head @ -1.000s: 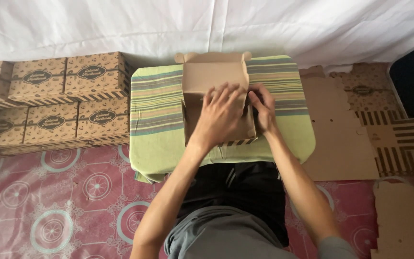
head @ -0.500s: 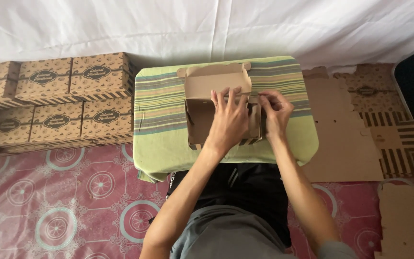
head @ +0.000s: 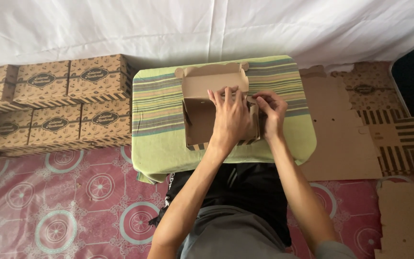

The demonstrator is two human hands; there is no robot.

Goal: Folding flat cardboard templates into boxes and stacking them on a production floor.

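A big white sheet (head: 207,24) hangs across the back. Under it, the floor mat (head: 73,206) is pink with round flower shapes. On your left, folded brown boxes (head: 53,103) sit in two rows, one row on top of the other, right beside the tabletop. On your right, flat brown cardboard sheets (head: 350,134) lie on the floor, some with stripes on them.

In the middle, in front of you, is the small tabletop (head: 159,124) with a green striped cloth over it. You sit close to it, and your legs go under its near edge.

On the tabletop stands the half-made brown box (head: 200,122). Its lid flap stands up at the far side, and the box is open on top. A bit of striped print shows along its bottom edge.

Your left hand (head: 231,117) lies over the right half of the box. Its fingers are spread and point away from you, and the palm presses down on the cardboard.

Your right hand (head: 271,112) is at the right side wall of the box, just beside your left hand. Its thumb and fingers are bent and pressed together, pinching a small cardboard flap at that corner. The two hands almost touch.
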